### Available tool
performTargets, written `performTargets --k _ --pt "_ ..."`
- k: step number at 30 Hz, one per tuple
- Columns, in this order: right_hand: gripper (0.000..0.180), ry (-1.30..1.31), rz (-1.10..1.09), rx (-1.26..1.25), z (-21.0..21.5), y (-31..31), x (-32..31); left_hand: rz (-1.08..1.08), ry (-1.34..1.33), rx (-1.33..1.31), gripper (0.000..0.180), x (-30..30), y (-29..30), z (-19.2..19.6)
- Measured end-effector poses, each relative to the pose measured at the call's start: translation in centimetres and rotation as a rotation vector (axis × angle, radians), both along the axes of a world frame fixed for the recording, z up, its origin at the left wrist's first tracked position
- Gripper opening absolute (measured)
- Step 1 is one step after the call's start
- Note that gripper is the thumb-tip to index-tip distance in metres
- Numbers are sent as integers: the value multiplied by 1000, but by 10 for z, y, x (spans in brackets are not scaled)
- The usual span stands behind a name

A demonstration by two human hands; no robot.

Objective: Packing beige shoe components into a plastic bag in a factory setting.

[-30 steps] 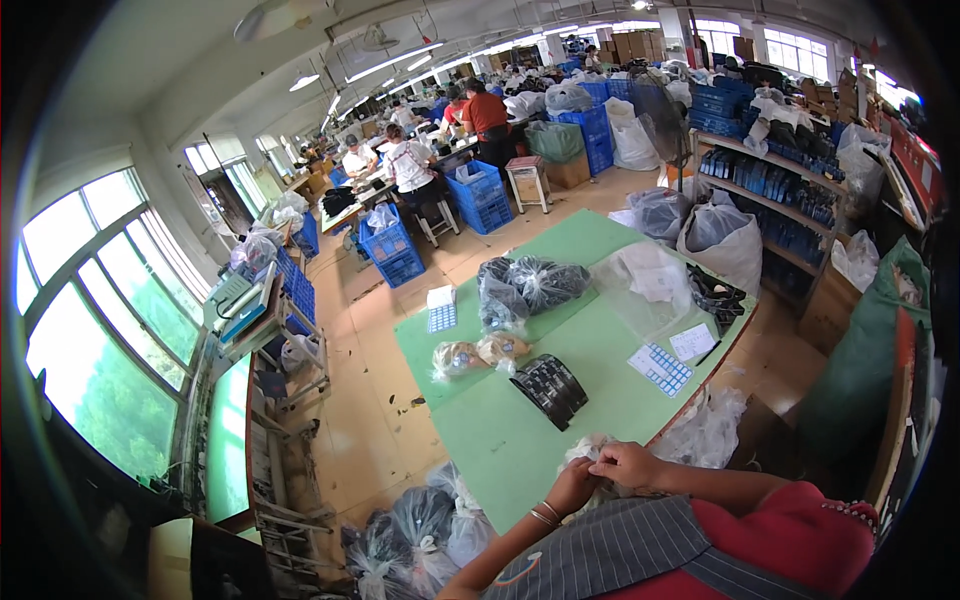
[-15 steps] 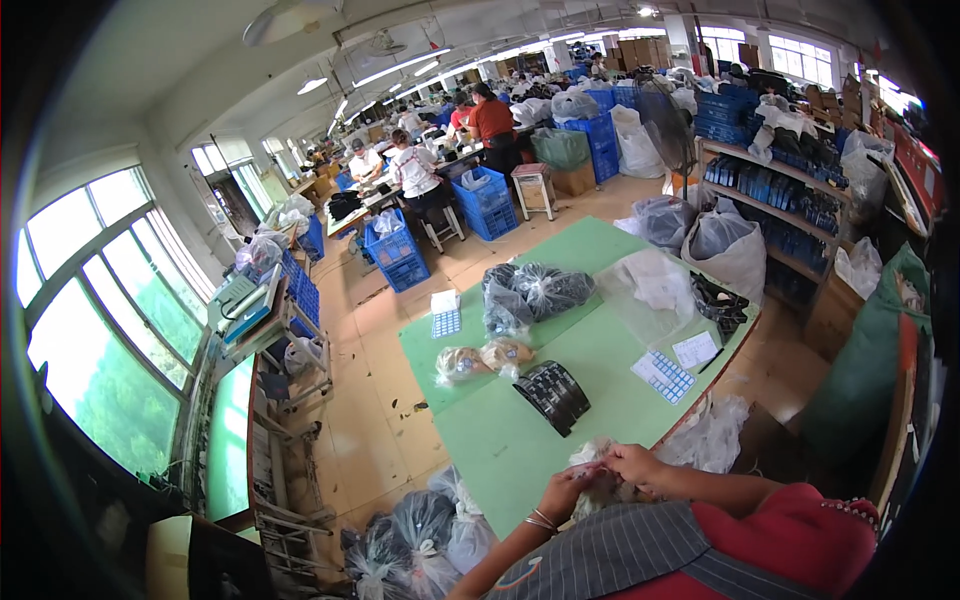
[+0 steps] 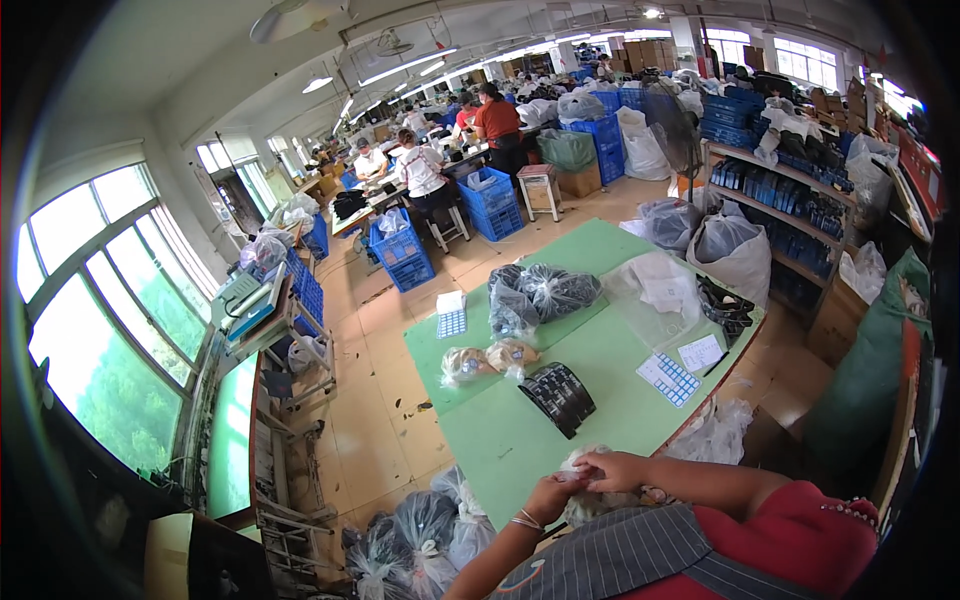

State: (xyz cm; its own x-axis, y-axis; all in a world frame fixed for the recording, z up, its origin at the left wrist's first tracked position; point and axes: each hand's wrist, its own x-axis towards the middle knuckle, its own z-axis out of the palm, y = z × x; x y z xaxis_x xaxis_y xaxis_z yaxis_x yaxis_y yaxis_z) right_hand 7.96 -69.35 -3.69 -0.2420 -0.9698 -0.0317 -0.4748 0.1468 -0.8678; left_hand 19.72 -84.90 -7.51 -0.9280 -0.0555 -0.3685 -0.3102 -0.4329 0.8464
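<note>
At the near edge of the green table (image 3: 500,450), my left hand (image 3: 552,496) and my right hand (image 3: 612,472) are close together. Both are closed on a clear plastic bag (image 3: 585,512) with pale tan contents, gripping its gathered upper part. The fingertips partly cover one another, and the exact pinch is hidden. Just beyond the hands lies a curved stack of black strips (image 3: 557,398) with light markings. Two small clear bags with tan contents (image 3: 485,360) rest behind it. Farther back sits a larger clear bag of dark items (image 3: 545,295).
A sheet of blue labels (image 3: 668,380), a white paper (image 3: 701,352) and a pen (image 3: 716,362) lie on the right side. Another label sheet (image 3: 451,318) is at the left. Filled bags (image 3: 420,530) stand on the floor by the table. Shelves (image 3: 780,210) rise at the right.
My hands have moved slightly left and drawn closer together on the bag, with the right hand now over the left fingertips. The whole view has shifted a little.
</note>
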Motion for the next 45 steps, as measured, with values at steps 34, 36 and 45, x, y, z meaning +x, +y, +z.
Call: performTargets --k 34,36,45 --pt "23 382 -574 104 -29 -19 -5 152 486 -1427 21 18 3 5" --pt "23 355 -575 114 -38 -17 -2 112 375 -1345 19 24 4 8" --pt "19 333 -484 -121 -61 -2 -10 -47 289 -231 14 63 -34 85"
